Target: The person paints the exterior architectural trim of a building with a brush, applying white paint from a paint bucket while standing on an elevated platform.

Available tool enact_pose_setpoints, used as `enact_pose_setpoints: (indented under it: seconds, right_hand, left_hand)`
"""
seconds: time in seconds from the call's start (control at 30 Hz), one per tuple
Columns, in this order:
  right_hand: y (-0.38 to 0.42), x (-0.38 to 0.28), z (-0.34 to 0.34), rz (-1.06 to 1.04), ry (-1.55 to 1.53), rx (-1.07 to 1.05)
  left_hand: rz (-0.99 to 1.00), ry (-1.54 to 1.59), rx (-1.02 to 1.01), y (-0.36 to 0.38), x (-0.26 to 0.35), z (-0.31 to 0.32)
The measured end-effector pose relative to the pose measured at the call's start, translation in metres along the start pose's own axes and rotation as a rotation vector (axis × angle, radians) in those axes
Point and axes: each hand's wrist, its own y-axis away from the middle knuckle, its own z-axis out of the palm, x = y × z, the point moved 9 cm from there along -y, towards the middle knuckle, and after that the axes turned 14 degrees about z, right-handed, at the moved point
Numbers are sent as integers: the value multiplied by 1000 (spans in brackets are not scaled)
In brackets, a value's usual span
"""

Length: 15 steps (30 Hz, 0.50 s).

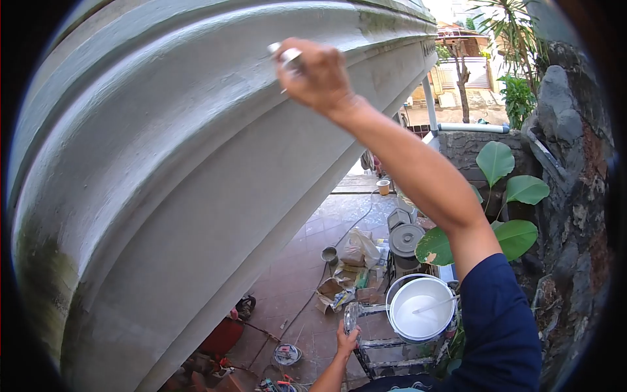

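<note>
Head view, paint bucket below, cornice close

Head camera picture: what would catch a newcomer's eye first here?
The big curved grey moulding fills the left and top, with the right hand raised against it holding a small brush. Far below, a bucket of white paint sits atop a ladder, which the left hand grips.

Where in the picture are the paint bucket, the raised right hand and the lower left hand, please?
paint bucket (394, 307): head view, on its left rim.
right hand (320, 75): head view, on the back of the hand, up against the moulding.
left hand (347, 341): head view, on the back of the hand by the ladder rail.
</note>
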Motion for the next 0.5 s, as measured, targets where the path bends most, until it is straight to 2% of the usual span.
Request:
enact_pose_setpoints:
  seconds: [0.13,0.23,0.33,0.4,0.43,0.5]
  right_hand:
    - [31,-124,3,-129,-507,-145]
    - [29,-134,8,37,-986,-356]
    - [21,-45,36,331,-886,-465]
    - [19,44,22,506,-889,-378]
    - [16,86,9,520,-866,-319]
    - [10,172,-32,519,-610,-112]
  left_hand:
    - [91,-25,-1,-3,-6,-3]
    - [109,-47,-15,-5,-12,-4]
    - [196,-46,-20,-8,-21,-9]
    - [120,-24,-15,-2,-8,-6]
    - [89,-5,-7,-4,-1,-1]
    - [26,-8,1,0,2,0]
